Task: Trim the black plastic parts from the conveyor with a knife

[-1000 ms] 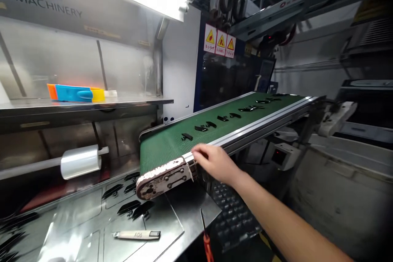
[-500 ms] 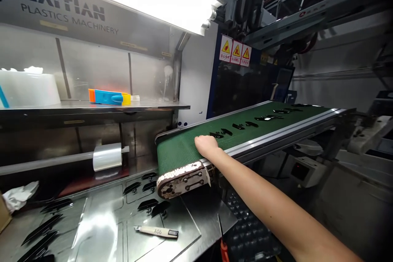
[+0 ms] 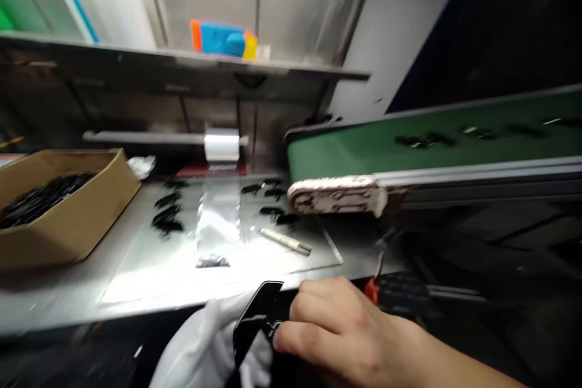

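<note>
My right hand (image 3: 345, 333) is low in the picture, in front of the steel table's edge (image 3: 136, 300). Its fingers are closed on a glossy black plastic part (image 3: 257, 315). The part rests against white fabric (image 3: 204, 345) at the bottom edge; I cannot tell if this is a cloth or a glove on my left hand. On the green conveyor belt (image 3: 364, 148) to the right lie more black parts (image 3: 422, 140), blurred.
At the left stands a cardboard box (image 3: 77, 218) full of black parts. On the table lie loose black parts (image 3: 166, 218), a small bag (image 3: 212, 262) and a white labelled stick (image 3: 284, 240). A film roll (image 3: 221, 147) hangs behind, and a red-handled tool (image 3: 370, 288) sits near my hand.
My right hand has left the conveyor belt and come down in front of the table, now holding a black part. The view has swung down and to the left.
</note>
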Tool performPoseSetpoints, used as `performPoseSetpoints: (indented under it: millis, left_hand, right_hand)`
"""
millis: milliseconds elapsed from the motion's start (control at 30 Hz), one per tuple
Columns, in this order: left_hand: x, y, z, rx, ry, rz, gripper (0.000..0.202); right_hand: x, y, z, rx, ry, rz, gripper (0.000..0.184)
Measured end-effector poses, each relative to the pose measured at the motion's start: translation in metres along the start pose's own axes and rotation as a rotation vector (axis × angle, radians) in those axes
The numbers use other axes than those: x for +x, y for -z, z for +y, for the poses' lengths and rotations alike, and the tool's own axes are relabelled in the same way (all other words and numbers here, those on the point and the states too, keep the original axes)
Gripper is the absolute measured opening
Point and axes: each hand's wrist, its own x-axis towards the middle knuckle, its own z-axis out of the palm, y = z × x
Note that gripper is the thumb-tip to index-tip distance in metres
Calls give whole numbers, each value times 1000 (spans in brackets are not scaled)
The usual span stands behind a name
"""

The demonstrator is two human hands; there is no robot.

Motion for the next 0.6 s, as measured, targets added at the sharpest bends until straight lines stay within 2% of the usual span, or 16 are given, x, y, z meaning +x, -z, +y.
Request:
performPoseSetpoints:
  millis: [100,267,467,533,600]
  left_hand:
    - [-4,-6,-30,-187,32,-105,66]
    - [-21,8,-77,-312,25,-82,58]
    - [-28,1,-92,-528,50,-137,49]
    - [-27,-2,-94,-540,19,-117,48]
    - [-25,-3,-96,-535,-16,-54,48]
  right_hand:
    - [-11,-28,-14,225,23,-51,40]
    - [-32,-61,-12,378,-39,-73,31]
    - [-52,-79,-14,462,-123,-63,25]
    - [-59,-88,-17,513,-166,10,27]
    - [-67,-100,-23,617,-280,119,32]
